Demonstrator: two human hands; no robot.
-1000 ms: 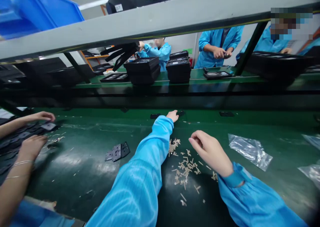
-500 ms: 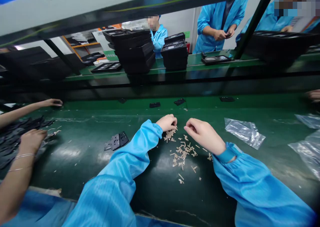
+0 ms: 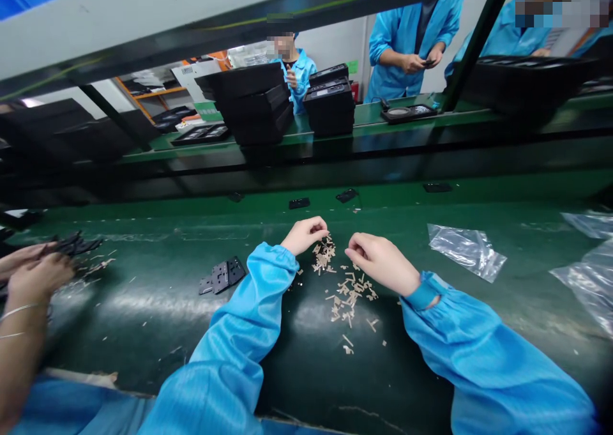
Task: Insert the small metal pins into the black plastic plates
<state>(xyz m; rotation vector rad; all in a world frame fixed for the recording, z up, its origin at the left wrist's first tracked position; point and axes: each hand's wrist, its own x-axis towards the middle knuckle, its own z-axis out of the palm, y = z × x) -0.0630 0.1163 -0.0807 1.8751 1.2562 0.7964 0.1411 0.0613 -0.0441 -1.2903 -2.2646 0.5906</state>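
My left hand [image 3: 305, 234] is at the far edge of a small heap of beige cut-out scraps [image 3: 324, 254]. Its thumb and fingertips are pinched together, and what they hold, if anything, is too small to make out. To the right, my right hand [image 3: 382, 260] hovers by a second loose scatter of beige scraps [image 3: 354, 291], fingers curled in and fingertips close together. Whatever may be between them is hidden. Both hands are in blue sleeves over the green work surface [image 3: 364, 384]. Several flat black parts [image 3: 223, 275] lie left of my left sleeve.
Clear plastic bags [image 3: 467, 251] lie on the right. Black pieces [image 3: 347, 195] rest along the back, below a shelf with stacked black trays [image 3: 249, 106]. At left, a co-worker's hands [image 3: 41, 272] handle black parts. Other people in blue stand beyond the shelf.
My left hand has drawn back slightly left, uncovering more of the heap. My right hand has shifted a little left. The co-worker's far hand has come in beside the other one.
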